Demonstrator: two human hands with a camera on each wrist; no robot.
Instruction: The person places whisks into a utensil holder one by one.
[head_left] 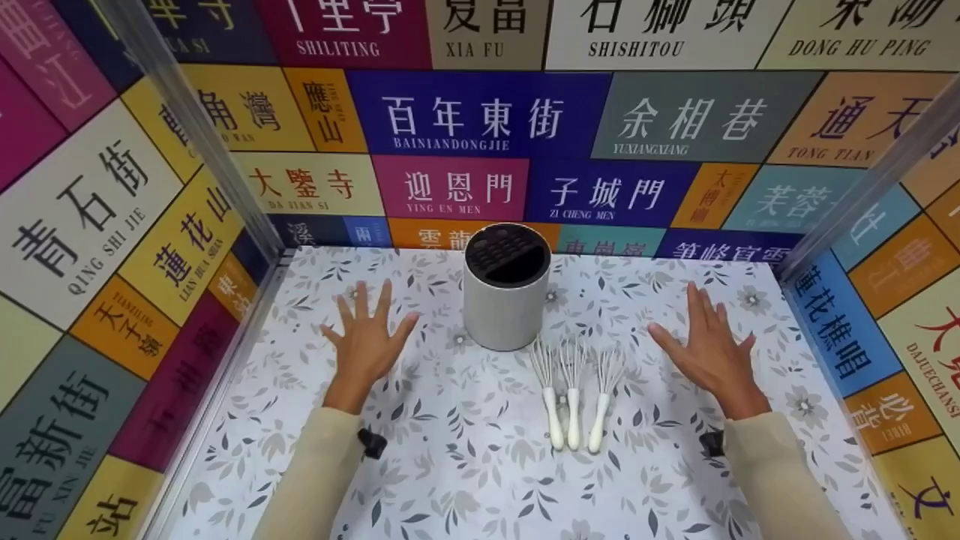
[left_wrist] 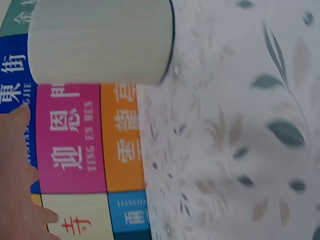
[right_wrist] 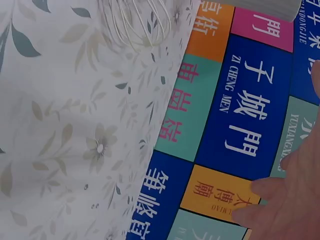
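A white cylindrical holder (head_left: 504,315) with a black slotted top stands upright near the table's back edge; its pale side (left_wrist: 100,42) fills the top of the left wrist view. Three wire whisks with cream handles (head_left: 574,420) lie side by side in front of it, handles toward the person; some whisk wires (right_wrist: 135,22) show in the right wrist view. The left hand (head_left: 365,345), fingers spread, is left of the holder and holds nothing. The right hand (head_left: 709,352), also empty with fingers extended, is to the right of the whisks.
The table (head_left: 450,480) has a white cover with a leaf and flower print. Panels of coloured blocks with Chinese lettering (head_left: 472,112) rise behind it and at both sides. Clear strips (head_left: 225,172) run along the left and right corners. Each wrist carries a small black device.
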